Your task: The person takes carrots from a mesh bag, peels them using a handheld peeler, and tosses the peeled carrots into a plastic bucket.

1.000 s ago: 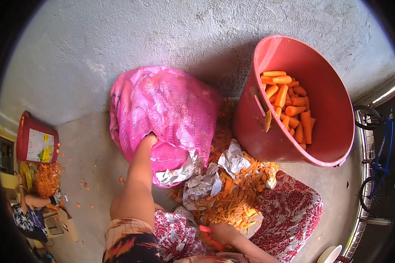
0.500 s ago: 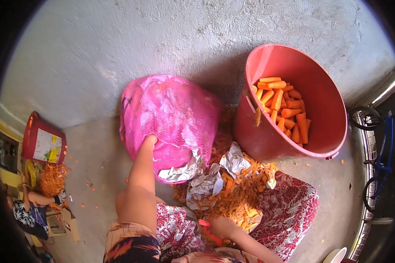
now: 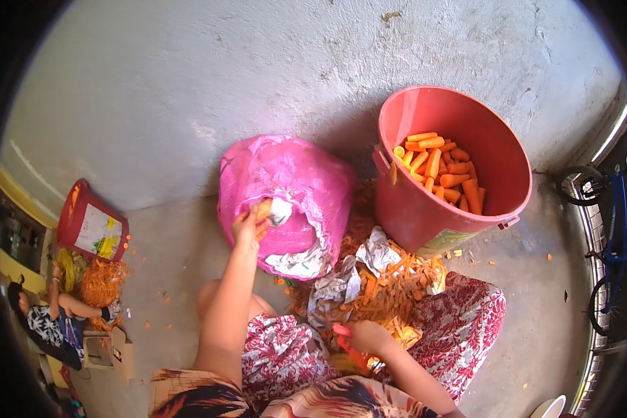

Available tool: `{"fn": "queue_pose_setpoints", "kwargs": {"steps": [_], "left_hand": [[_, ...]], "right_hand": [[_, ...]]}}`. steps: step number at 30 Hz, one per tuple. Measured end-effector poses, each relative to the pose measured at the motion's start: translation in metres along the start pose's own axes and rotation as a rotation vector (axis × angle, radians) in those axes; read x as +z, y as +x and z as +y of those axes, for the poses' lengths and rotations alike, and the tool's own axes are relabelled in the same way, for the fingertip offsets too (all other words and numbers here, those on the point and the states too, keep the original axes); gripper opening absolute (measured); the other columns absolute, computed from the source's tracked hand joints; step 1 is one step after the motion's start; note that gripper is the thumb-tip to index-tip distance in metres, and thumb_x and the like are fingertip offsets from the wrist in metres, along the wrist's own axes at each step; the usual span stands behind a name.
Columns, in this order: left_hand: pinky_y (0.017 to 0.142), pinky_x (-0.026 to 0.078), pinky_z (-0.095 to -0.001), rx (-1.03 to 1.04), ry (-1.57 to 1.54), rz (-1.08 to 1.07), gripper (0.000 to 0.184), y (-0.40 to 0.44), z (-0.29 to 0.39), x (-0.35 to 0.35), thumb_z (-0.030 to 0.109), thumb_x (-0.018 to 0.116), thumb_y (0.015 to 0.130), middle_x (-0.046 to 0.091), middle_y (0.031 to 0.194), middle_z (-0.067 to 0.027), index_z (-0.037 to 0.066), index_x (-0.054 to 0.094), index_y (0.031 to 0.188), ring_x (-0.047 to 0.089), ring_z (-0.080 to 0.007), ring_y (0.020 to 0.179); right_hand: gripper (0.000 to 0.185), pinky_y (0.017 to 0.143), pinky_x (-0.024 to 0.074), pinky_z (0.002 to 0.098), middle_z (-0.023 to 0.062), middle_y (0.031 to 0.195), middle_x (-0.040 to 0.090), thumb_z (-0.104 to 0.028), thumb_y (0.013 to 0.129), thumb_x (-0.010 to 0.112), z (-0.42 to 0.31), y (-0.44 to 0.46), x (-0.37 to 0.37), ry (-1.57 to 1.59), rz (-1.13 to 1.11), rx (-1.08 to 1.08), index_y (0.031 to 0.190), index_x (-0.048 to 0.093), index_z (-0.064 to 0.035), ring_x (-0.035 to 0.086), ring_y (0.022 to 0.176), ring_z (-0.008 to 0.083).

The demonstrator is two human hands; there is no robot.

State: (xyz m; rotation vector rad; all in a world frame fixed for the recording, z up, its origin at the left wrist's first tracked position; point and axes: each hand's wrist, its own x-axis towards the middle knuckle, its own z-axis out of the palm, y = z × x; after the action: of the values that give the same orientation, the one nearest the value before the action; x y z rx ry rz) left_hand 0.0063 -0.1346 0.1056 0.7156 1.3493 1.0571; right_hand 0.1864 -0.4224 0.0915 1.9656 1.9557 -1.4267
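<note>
My left hand (image 3: 247,228) is at the mouth of a pink mesh sack (image 3: 285,167), its fingers closed around a carrot (image 3: 263,208). White paper shows beside the carrot and along the lower edge of the sack's opening. Low in front of me, my right hand (image 3: 370,339) grips a red peeler (image 3: 354,352), partly covered by the fingers. Carrot peelings (image 3: 380,296) lie heaped on the floor between the sack and my lap, with crumpled paper (image 3: 334,289) among them.
A large red bucket (image 3: 442,209) holding peeled carrots (image 3: 435,167) stands right of the sack, by the wall. At far left, another person (image 3: 52,320) sits near a smaller red bucket (image 3: 90,226) and a peelings pile (image 3: 101,282). A blue bicycle (image 3: 616,237) stands beyond the grille at right.
My left hand has come out of the pink sack with a carrot in it. The right hand still holds the red peeler, slightly shifted.
</note>
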Motion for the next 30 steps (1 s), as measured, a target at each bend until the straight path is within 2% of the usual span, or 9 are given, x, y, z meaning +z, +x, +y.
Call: {"fn": "queue_pose_setpoints", "kwargs": {"steps": [8, 14, 17, 19, 21, 22, 23, 27, 30], "left_hand": [[0.058, 0.044, -0.0292, -0.063, -0.343, -0.069, 0.033, -0.097, -0.04, -0.024, 0.033, 0.062, 0.073, 0.055, 0.083, -0.0041, 0.013, 0.047, 0.095, 0.055, -0.016, 0.075], [0.078, 0.039, -0.0359, 0.09, -0.499, -0.42, 0.041, -0.125, -0.021, -0.015, 0.045, 0.055, 0.074, 0.051, 0.096, -0.0058, 0.011, 0.049, 0.097, 0.048, -0.0176, 0.089], [0.082, 0.039, -0.0387, -0.102, -0.801, -0.618, 0.044, -0.155, -0.01, 0.006, 0.046, 0.053, 0.074, 0.051, 0.094, -0.0065, 0.009, 0.048, 0.098, 0.048, -0.0197, 0.089], [0.081, 0.042, -0.0413, -0.288, -0.924, -0.579, 0.044, -0.177, -0.012, 0.023, 0.043, 0.054, 0.074, 0.051, 0.091, -0.01, 0.004, 0.047, 0.093, 0.051, -0.0231, 0.084], [0.077, 0.046, -0.0395, -0.556, -1.097, -0.625, 0.041, -0.186, -0.031, 0.03, 0.038, 0.057, 0.074, 0.051, 0.083, -0.0108, 0.001, 0.045, 0.09, 0.053, -0.0247, 0.083], [0.068, 0.049, -0.0373, -0.761, -1.096, -0.431, 0.039, -0.188, -0.043, 0.035, 0.036, 0.057, 0.073, 0.051, 0.079, -0.0123, 0.001, 0.045, 0.086, 0.054, -0.0254, 0.074], [0.062, 0.049, -0.0358, -0.835, -0.975, -0.447, 0.038, -0.189, -0.06, 0.036, 0.038, 0.056, 0.073, 0.051, 0.077, -0.0108, 0.004, 0.046, 0.086, 0.054, -0.023, 0.07], [0.056, 0.044, -0.031, -0.871, -0.713, -0.516, 0.037, -0.222, -0.099, 0.036, 0.042, 0.05, 0.076, 0.052, 0.073, -0.0071, 0.006, 0.049, 0.085, 0.053, -0.0195, 0.065], [0.056, 0.043, -0.0299, -0.798, -0.645, -0.702, 0.04, -0.232, -0.127, 0.033, 0.04, 0.052, 0.074, 0.052, 0.072, -0.007, 0.003, 0.049, 0.088, 0.052, -0.0195, 0.065]], "right_hand": [[0.024, 0.07, 0.043, 0.0411, 0.0196, 0.081, 0.058, -0.02, 0.073, 0.046, 0.01, -0.018, 0.008, 0.042, 0.164, -0.031, 0.086, 0.056, -0.0023, 0.056, 0.078, 0.0337], [0.025, 0.066, 0.0427, 0.0414, 0.0214, 0.078, 0.057, -0.022, 0.073, 0.048, 0.028, -0.027, 0.012, 0.103, 0.262, -0.022, 0.083, 0.057, -0.001, 0.055, 0.077, 0.0355], [0.027, 0.063, 0.0431, 0.0382, 0.0209, 0.071, 0.057, -0.024, 0.074, 0.049, 0.037, -0.037, 0.012, 0.301, 0.405, -0.034, 0.08, 0.057, 0.0015, 0.056, 0.069, 0.033], [0.025, 0.06, 0.043, 0.0355, 0.0189, 0.068, 0.057, -0.023, 0.075, 0.051, 0.034, -0.05, 0.002, 0.477, 0.502, -0.044, 0.079, 0.057, 0.0011, 0.056, 0.062, 0.0284], [0.024, 0.054, 0.0401, 0.0293, 0.0076, 0.057, 0.052, -0.023, 0.078, 0.053, 0.034, -0.059, -0.003, 0.601, 0.518, -0.014, 0.076, 0.055, -0.0001, 0.047, 0.054, 0.0126], [0.023, 0.053, 0.0392, 0.0295, 0.0056, 0.057, 0.051, -0.024, 0.079, 0.052, 0.041, -0.056, 0.0, 0.665, 0.565, 0.004, 0.076, 0.055, -0.0005, 0.046, 0.053, 0.0122], [0.024, 0.051, 0.0383, 0.0298, 0.0036, 0.056, 0.05, -0.024, 0.08, 0.052, 0.047, -0.052, 0.003, 0.727, 0.615, 0.02, 0.075, 0.055, -0.0009, 0.044, 0.052, 0.0118], [0.018, 0.045, 0.0326, 0.0191, -0.0045, 0.059, 0.046, -0.02, 0.083, 0.05, 0.044, -0.066, -0.013, 1.073, 0.909, -0.009, 0.076, 0.054, -0.0041, 0.039, 0.049, 0.0032], [0.018, 0.043, 0.0301, 0.0193, -0.0054, 0.058, 0.044, -0.019, 0.084, 0.048, 0.033, -0.069, -0.034, 1.355, 1.211, -0.113, 0.073, 0.053, -0.0063, 0.037, 0.048, 0.0035]]}}
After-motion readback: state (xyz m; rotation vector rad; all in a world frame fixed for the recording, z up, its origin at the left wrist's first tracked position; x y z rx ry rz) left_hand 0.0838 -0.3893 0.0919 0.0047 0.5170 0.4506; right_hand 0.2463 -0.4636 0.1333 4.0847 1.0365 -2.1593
